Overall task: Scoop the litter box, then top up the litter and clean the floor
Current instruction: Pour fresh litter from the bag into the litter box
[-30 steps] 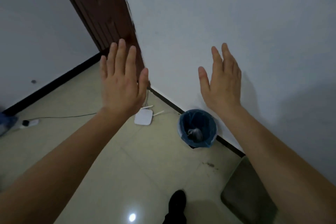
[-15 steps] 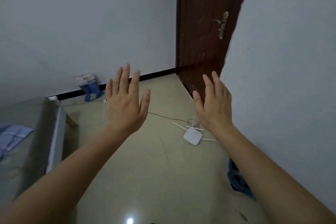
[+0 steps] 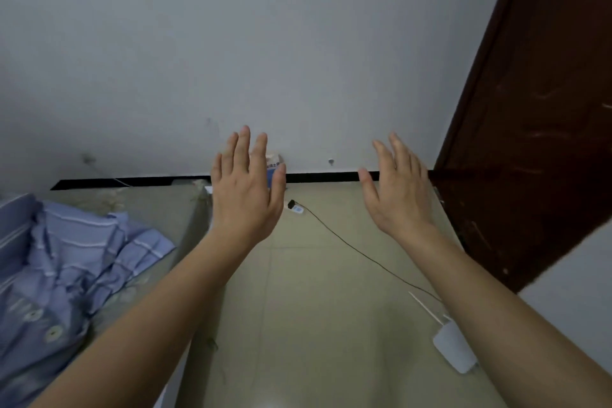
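Observation:
My left hand [image 3: 246,187] and my right hand [image 3: 399,190] are both raised in front of me with straight fingers, backs toward the camera, holding nothing. A blue and white bag [image 3: 274,164] stands against the far wall at the skirting, mostly hidden behind my left hand. No litter box and no scoop are in view.
A bed or mattress [image 3: 159,209] with a blue striped shirt [image 3: 76,262] fills the left. A white router [image 3: 455,346] lies on the tiled floor at the right, its black cable [image 3: 351,247] running to a power strip [image 3: 294,207]. A dark brown door [image 3: 533,116] stands at the right.
My view has swung left: the blue bin has left the frame, the door has shifted to the right edge, and the bed with the shirt has come in. Both hands stay raised and empty.

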The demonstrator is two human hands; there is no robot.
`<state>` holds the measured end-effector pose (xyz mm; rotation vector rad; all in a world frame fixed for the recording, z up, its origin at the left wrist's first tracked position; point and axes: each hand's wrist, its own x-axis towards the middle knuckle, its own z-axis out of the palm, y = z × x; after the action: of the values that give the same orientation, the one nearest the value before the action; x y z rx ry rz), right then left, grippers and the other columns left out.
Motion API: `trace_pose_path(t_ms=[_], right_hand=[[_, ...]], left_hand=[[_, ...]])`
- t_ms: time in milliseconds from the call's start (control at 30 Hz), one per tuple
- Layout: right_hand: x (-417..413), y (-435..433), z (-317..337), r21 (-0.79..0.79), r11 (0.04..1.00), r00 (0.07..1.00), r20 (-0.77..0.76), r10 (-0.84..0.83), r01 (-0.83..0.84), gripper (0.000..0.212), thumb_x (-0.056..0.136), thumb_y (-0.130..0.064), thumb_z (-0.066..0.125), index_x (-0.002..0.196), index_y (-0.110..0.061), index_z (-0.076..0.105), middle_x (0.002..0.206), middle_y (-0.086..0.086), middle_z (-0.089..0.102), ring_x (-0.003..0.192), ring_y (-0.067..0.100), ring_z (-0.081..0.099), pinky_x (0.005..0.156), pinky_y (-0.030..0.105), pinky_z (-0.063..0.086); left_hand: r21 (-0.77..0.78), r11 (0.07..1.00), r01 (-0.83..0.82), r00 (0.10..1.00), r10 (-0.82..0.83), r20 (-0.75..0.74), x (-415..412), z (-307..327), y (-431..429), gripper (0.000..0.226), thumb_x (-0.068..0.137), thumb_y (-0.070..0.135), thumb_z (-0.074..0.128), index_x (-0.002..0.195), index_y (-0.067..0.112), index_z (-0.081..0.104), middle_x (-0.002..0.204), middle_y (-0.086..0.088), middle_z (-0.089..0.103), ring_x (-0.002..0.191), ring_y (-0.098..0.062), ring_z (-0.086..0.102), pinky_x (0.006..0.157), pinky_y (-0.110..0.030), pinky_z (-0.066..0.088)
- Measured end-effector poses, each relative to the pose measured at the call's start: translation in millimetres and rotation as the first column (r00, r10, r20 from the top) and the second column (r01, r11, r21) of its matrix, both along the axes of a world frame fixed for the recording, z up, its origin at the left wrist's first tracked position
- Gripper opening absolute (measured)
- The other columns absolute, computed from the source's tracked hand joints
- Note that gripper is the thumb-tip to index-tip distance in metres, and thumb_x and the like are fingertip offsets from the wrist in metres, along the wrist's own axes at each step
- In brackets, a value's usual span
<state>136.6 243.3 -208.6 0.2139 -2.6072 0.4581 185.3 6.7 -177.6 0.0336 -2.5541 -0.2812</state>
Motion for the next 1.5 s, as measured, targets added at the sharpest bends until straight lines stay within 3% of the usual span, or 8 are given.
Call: trace_pose_path(t_ms=[200,400,600,767,967,1200,1333,1500], right_hand=[[-153,-48,-43,0.014,0.996,0.995,0.048,0.092,-0.093,0.059,0.100,-0.041,0.045,0.152,-0.016,0.032,0.160,0.012,0.024,0.142,0.030,0.030,0.115,0.045,0.024],[-338,-90,-66,-0.024,0.989,0.973,0.173,0.151,-0.149,0.062,0.100,-0.037,0.047,0.154,-0.015,0.027,0.159,0.016,0.025,0.139,0.034,0.035,0.113,0.048,0.030],[-505,-154,-32,0.023,0.972,0.952,0.210,0.224,-0.234,0.061,0.103,-0.040,0.038,0.157,-0.019,0.018,0.162,0.013,0.016,0.144,0.030,0.025,0.117,0.043,0.023],[-621,-236,-39,0.022,0.960,0.935,0.232,0.267,-0.280,0.059,0.104,-0.041,0.036,0.156,-0.019,0.020,0.161,0.010,0.020,0.145,0.026,0.024,0.117,0.041,0.023],[-763,-334,-103,0.046,0.966,0.925,0.304,0.228,-0.254,0.056,0.102,-0.038,0.043,0.152,-0.015,0.032,0.154,0.013,0.035,0.140,0.029,0.036,0.111,0.044,0.035],[-892,-404,-170,0.057,0.993,0.837,0.545,0.053,-0.100,0.054,0.103,-0.040,0.038,0.151,-0.015,0.031,0.151,0.009,0.039,0.134,0.026,0.040,0.106,0.042,0.040],[-940,-417,-223,0.004,1.000,0.762,0.647,0.001,-0.005,0.051,0.104,-0.040,0.038,0.150,-0.018,0.036,0.147,0.008,0.042,0.130,0.026,0.043,0.100,0.041,0.043],[-989,-430,-349,-0.064,0.997,0.659,0.752,0.019,0.044,0.042,0.104,-0.035,0.041,0.143,-0.020,0.045,0.138,0.009,0.050,0.120,0.025,0.052,0.093,0.037,0.046]], left_hand=[[-0.043,0.998,-0.050,0.988,0.056,0.147,-129,-61,-44,0.066,0.097,0.051,0.020,0.150,0.013,0.029,0.158,-0.013,0.023,0.145,-0.031,0.021,0.116,-0.049,0.021],[-0.070,0.992,-0.104,0.954,0.119,0.277,-312,-79,-85,0.067,0.099,0.053,0.013,0.153,0.016,0.019,0.162,-0.010,0.010,0.149,-0.027,0.007,0.120,-0.047,0.013],[-0.060,0.986,-0.157,0.965,0.166,0.204,-459,-39,-149,0.064,0.100,0.053,0.016,0.151,0.017,0.024,0.160,-0.010,0.017,0.149,-0.027,0.011,0.118,-0.048,0.019],[-0.070,0.987,-0.144,0.960,0.156,0.231,-561,-50,-219,0.063,0.099,0.052,0.018,0.150,0.016,0.029,0.159,-0.011,0.021,0.148,-0.028,0.015,0.116,-0.050,0.022],[-0.030,0.999,-0.030,0.938,0.038,0.344,-720,-115,-321,0.067,0.098,0.051,0.013,0.149,0.013,0.032,0.159,-0.013,0.022,0.147,-0.030,0.018,0.115,-0.050,0.026],[0.051,0.992,0.113,0.817,-0.122,0.564,-885,-189,-420,0.058,0.103,0.045,0.023,0.152,0.014,0.023,0.162,-0.010,0.010,0.149,-0.027,0.009,0.116,-0.044,0.020],[0.077,0.991,0.105,0.753,-0.130,0.645,-943,-248,-444,0.054,0.103,0.041,0.031,0.148,0.013,0.032,0.159,-0.010,0.023,0.145,-0.028,0.022,0.113,-0.045,0.029],[0.128,0.992,0.018,0.606,-0.113,0.787,-987,-372,-452,0.054,0.100,0.039,0.038,0.148,0.016,0.028,0.159,-0.005,0.019,0.139,-0.027,0.033,0.107,-0.042,0.040]])
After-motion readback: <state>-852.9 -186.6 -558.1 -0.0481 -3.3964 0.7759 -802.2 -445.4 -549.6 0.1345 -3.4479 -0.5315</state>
